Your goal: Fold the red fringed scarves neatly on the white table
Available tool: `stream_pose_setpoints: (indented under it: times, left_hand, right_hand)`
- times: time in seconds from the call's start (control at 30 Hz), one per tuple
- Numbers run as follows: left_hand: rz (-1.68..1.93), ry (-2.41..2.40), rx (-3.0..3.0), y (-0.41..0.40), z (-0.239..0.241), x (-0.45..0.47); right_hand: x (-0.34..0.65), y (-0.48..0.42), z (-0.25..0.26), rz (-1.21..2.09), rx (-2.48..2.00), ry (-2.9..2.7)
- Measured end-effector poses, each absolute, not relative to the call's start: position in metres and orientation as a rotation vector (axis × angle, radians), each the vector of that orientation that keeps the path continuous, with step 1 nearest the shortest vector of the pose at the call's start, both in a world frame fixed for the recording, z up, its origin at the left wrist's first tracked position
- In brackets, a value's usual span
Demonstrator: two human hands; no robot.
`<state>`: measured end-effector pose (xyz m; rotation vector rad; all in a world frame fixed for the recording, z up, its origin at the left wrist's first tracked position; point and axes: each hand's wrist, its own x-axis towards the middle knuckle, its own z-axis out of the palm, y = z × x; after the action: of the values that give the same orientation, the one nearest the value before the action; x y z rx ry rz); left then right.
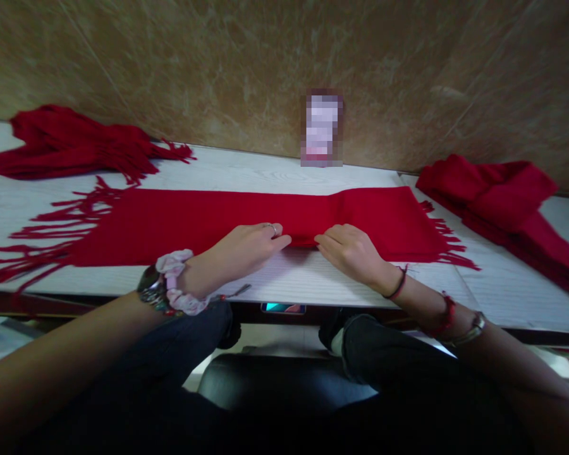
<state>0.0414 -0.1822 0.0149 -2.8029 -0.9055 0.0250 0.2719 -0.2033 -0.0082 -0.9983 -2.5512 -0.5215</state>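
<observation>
A long red scarf [203,221] with fringed ends lies stretched across the white table [284,275], its right part folded over. My left hand [246,248] rests on the scarf's near edge at the middle, fingers pressed together on the cloth. My right hand [351,251] sits just to the right of it, fingertips closed on the same near edge. The two hands are only a small gap apart.
A bundle of red scarves [71,142] lies at the back left, and a stack of folded red scarves [502,202] at the right. A small blurred card [321,129] leans on the brown wall behind. A phone [283,308] sits under the table's front edge.
</observation>
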Motion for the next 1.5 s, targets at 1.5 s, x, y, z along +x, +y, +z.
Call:
stream_pose_setpoints:
  times: [1.5]
  left_hand:
    - [0.385, -1.034, -3.241, -0.163, 0.028, 0.031]
  right_hand:
    - [0.25, -0.147, 0.004, -0.026, -1.337, -2.83]
